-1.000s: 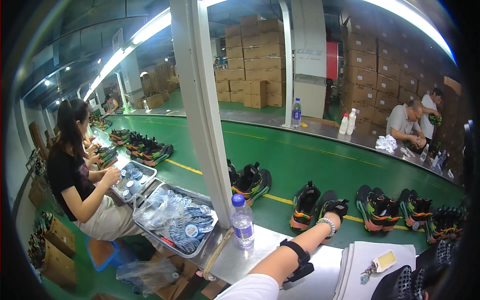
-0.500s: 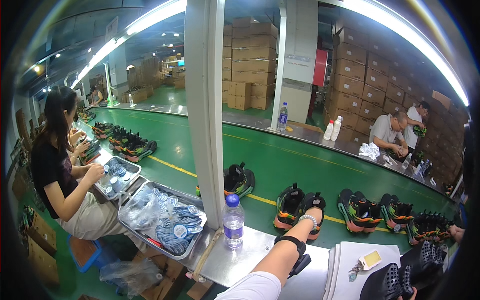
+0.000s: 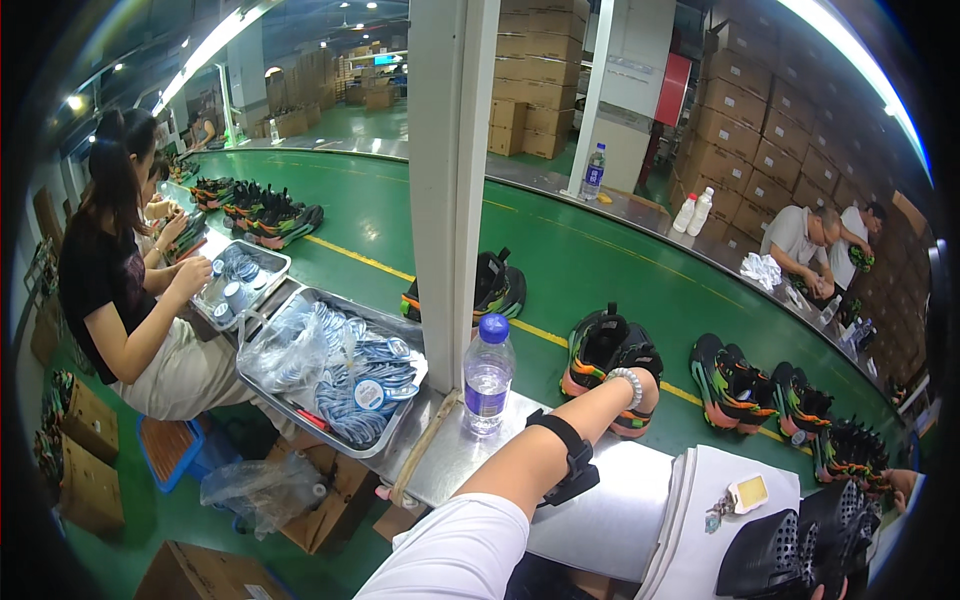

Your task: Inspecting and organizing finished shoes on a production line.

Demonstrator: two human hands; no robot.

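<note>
My left hand [image 3: 649,391] reaches over the green conveyor, a pale beaded bracelet [image 3: 628,380] at its wrist. It grips the nearer sneaker [image 3: 632,419] of a black, orange and green pair; the fingers are hidden by the hand and shoe. The other sneaker [image 3: 594,342] stands close on its left. A black band [image 3: 562,450] with a small device circles my forearm. At the lower right edge, fingertips [image 3: 826,590] show beside black perforated clogs [image 3: 757,556]. Whether these belong to my right hand I cannot tell.
A water bottle [image 3: 488,383] stands beside the white post [image 3: 447,190]. Left of it, a metal tray [image 3: 300,398] holds bagged blue-and-white rings. White sheets [image 3: 683,520] carry a keychain [image 3: 748,493]. More sneakers [image 3: 733,390] line the belt. A co-worker [image 3: 125,290] sits at left.
The view has tilted down, so most things sit higher in the picture. The nearer sneaker, with my left hand on it, has come closer to its pair.
</note>
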